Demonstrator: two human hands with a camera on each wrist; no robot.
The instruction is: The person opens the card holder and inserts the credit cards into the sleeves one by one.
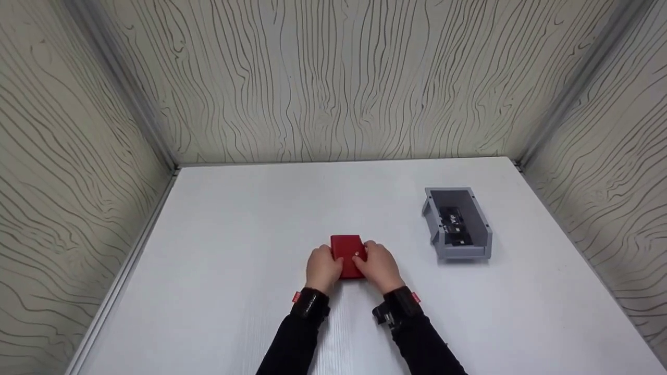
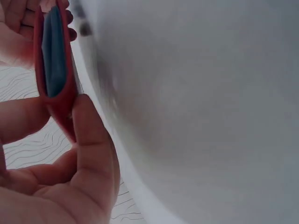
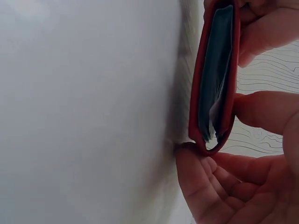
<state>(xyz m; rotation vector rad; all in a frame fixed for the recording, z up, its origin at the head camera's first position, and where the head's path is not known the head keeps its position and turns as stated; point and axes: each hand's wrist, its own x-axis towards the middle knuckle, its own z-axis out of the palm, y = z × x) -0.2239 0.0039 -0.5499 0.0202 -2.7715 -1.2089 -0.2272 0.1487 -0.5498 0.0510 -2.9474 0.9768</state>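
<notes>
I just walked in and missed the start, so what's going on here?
A person's left hand and right hand hold a small red wallet between them, thumbs on its top face. The right thumb is close to a small stud. Blue-green layers show inside the wallet in the wrist views. Off to the right, a grey bin on the white table holds dark cards.
</notes>
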